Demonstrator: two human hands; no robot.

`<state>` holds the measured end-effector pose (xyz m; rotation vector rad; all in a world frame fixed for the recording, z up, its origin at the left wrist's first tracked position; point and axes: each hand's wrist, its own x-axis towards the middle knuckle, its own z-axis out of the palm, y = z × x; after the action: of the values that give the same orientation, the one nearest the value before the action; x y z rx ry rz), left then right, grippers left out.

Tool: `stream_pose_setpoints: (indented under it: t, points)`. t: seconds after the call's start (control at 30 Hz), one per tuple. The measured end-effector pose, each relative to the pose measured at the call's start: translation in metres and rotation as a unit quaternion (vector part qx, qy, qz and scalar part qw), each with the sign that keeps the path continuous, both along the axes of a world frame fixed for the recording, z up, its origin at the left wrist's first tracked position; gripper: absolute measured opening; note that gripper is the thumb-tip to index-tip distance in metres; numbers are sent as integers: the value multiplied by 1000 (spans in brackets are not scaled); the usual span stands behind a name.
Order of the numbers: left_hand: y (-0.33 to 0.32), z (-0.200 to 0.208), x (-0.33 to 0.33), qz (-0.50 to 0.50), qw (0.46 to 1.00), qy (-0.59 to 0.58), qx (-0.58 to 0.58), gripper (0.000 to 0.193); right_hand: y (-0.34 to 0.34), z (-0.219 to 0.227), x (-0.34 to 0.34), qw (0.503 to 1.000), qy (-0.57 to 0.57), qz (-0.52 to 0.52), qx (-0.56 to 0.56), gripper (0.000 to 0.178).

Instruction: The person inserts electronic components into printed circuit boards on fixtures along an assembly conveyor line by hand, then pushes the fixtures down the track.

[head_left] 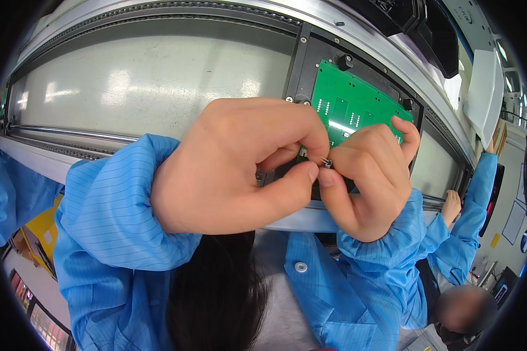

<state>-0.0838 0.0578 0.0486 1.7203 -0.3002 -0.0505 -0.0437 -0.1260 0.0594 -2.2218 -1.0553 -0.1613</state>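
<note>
Your left hand [228, 167] and right hand [366, 178] emerge from light blue, finely pinstriped fabric sleeves [114, 205] and pinch a small silvery metal part [327, 162]. Behind them you see a bright green rectangular circuit board [348, 108] with white markings, seated in a black frame [310, 58] on the pale grey conveyor belt [152, 82].

A grey conveyor belt [146, 82] runs past; a co-worker's hand [451, 205] rests on its metal rail [64, 133] at right.
</note>
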Motion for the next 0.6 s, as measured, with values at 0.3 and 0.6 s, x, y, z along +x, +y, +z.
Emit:
stream_pose_setpoints:
  t: [0.3, 0.6]
  points:
    - [3, 2, 3, -40, 980, 155, -119, 7, -8, -3, 10, 999, -24, 48, 13, 13]
    - [-6, 4, 5, -5, 957, 229, -177, 11, -24, 10, 22, 997, -1, 70, 14, 17]
